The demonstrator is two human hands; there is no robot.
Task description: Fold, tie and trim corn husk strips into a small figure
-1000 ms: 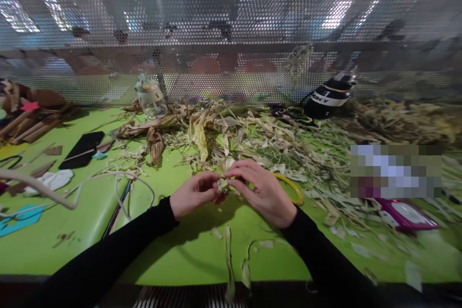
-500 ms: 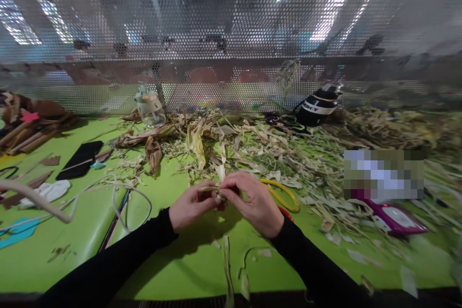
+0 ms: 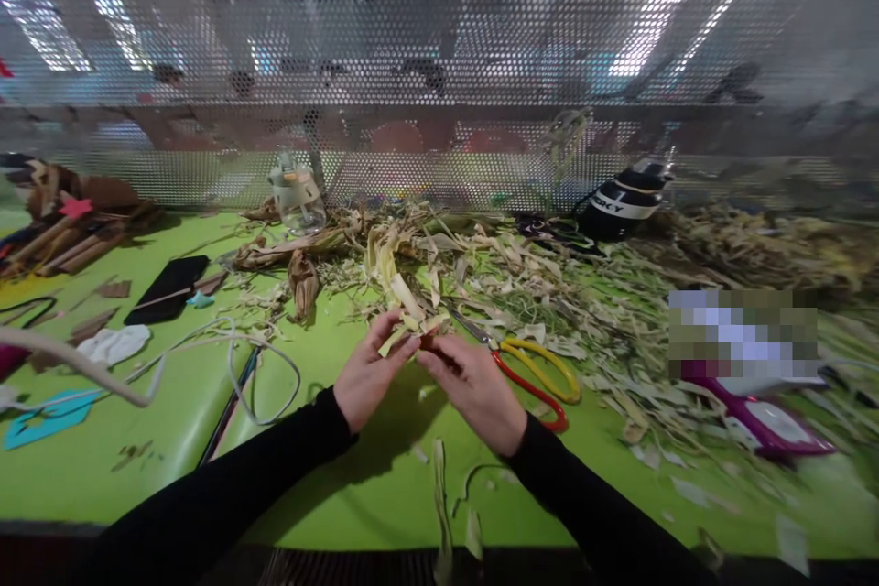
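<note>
Between both hands, over the green table (image 3: 385, 494), is a small piece of pale dried corn husk (image 3: 409, 300) with strips sticking out at its top. My left hand (image 3: 374, 371) pinches it between thumb and fingers from the left. From the right, my right hand (image 3: 473, 385) has its thumb and fingers closed at the lower end of the husk; the exact grip is partly hidden. Beside my right hand lie scissors (image 3: 528, 394) with one red and one yellow handle, blades pointing away. Loose husk strips (image 3: 440, 494) lie on the table nearer to me.
Shredded husks (image 3: 508, 265) spread across the back and right. A clear bottle (image 3: 298, 197), a black bottle (image 3: 622, 201), a phone (image 3: 167, 289), a white cable (image 3: 275, 357) and a purple-and-white device (image 3: 773, 426) stand or lie around. Behind is a perforated metal screen (image 3: 439, 37).
My hands have turned the husk, so its splayed strips now show above the fingers. The scissors' red handle and blades have come into view. The whole view has shifted slightly.
</note>
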